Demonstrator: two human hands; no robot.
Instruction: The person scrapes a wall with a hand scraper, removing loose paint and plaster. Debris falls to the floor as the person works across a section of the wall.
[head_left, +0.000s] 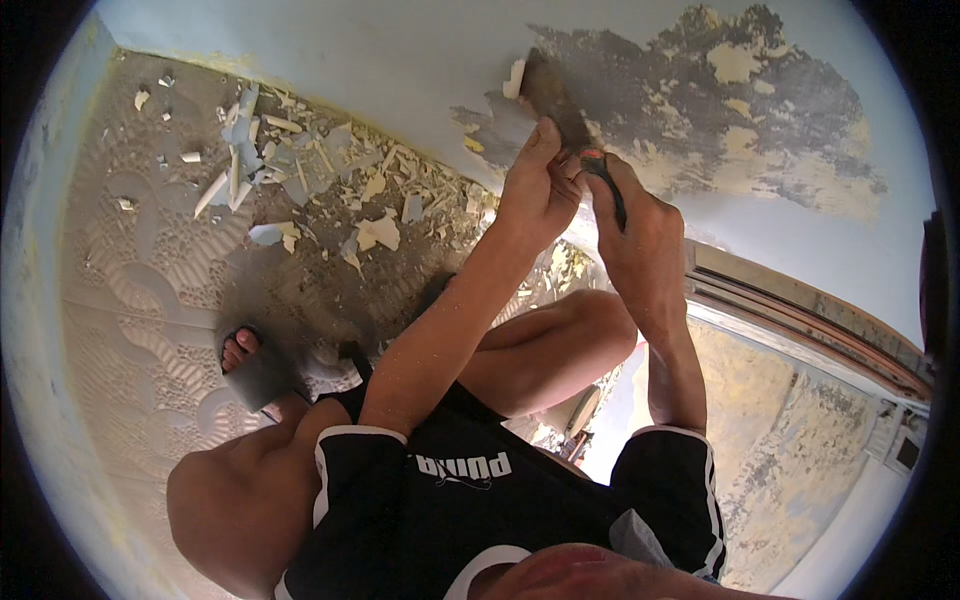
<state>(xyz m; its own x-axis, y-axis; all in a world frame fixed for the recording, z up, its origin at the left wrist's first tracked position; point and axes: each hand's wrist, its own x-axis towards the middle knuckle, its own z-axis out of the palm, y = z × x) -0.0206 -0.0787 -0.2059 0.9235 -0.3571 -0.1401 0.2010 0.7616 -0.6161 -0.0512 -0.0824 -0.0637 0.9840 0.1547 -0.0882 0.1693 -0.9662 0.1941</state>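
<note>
My right hand (637, 225) grips the black and red handle of a broad metal scraper (559, 105). The blade lies against the painted wall (390, 60), and a curled flake of paint (514, 79) stands at its far edge. My left hand (540, 180) is at the base of the blade, its fingers closed around it close to the handle. To the right of the blade a large bared patch (675, 97) shows grey with scraps of cream coating.
Many paint chips (379, 231) lie on the patterned tile floor (142, 300) along the wall's foot. A sandalled foot (259, 367) rests there. A wooden frame (795, 300) is at right, near another stained, peeling wall (780, 435).
</note>
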